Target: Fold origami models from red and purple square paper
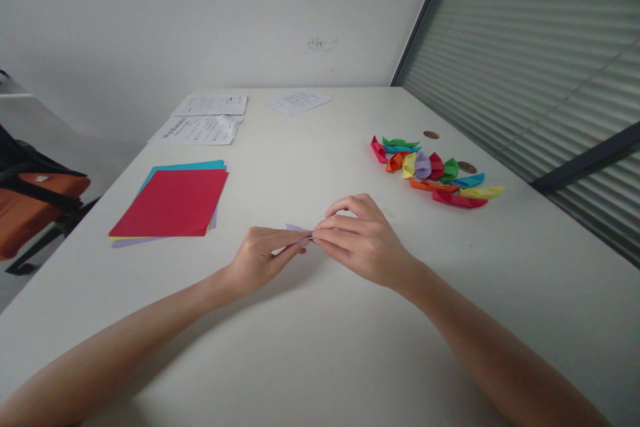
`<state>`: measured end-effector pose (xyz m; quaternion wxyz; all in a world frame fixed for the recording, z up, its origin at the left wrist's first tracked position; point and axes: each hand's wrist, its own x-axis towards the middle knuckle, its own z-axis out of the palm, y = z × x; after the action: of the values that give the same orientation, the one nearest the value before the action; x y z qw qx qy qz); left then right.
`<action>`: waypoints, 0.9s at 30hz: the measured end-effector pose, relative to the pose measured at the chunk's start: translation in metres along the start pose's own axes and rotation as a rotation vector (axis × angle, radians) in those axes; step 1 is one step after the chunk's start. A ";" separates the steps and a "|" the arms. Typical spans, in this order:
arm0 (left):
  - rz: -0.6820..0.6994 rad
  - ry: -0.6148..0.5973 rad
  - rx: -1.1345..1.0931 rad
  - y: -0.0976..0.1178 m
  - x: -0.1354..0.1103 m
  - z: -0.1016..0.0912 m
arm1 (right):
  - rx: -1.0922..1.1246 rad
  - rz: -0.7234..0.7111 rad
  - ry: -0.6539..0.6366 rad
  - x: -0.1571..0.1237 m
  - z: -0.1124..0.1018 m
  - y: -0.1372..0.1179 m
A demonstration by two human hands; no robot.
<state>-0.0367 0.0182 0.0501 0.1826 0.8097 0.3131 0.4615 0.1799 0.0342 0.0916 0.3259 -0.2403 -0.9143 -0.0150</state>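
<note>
Between my two hands is a small folded piece of lilac paper, mostly hidden by the fingers. My left hand pinches it from the left, thumb below and fingers above. From the other side my right hand closes its fingertips on the paper's right end. Both hands meet just above the white table. To the left lies a stack of square coloured paper, red on top, with blue, yellow and lilac edges showing. Several folded paper pieces in many colours sit together to the right.
Printed sheets lie at the far left of the table, and another sheet is at the back. Two round table holes are near the right edge, beside window blinds. An orange chair stands at the left.
</note>
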 end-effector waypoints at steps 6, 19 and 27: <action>-0.080 0.003 -0.060 0.004 0.003 -0.002 | -0.030 -0.009 0.008 -0.001 0.000 0.003; -0.266 -0.015 -0.079 0.003 0.006 -0.010 | 0.003 0.050 -0.039 0.002 -0.016 0.014; -0.263 0.007 -0.117 -0.006 0.003 -0.012 | 0.099 0.095 -0.049 -0.004 -0.027 0.028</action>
<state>-0.0480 0.0246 0.0550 0.2876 0.7481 0.3896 0.4537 0.2111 0.0523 0.1063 0.3152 -0.2671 -0.9092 0.0515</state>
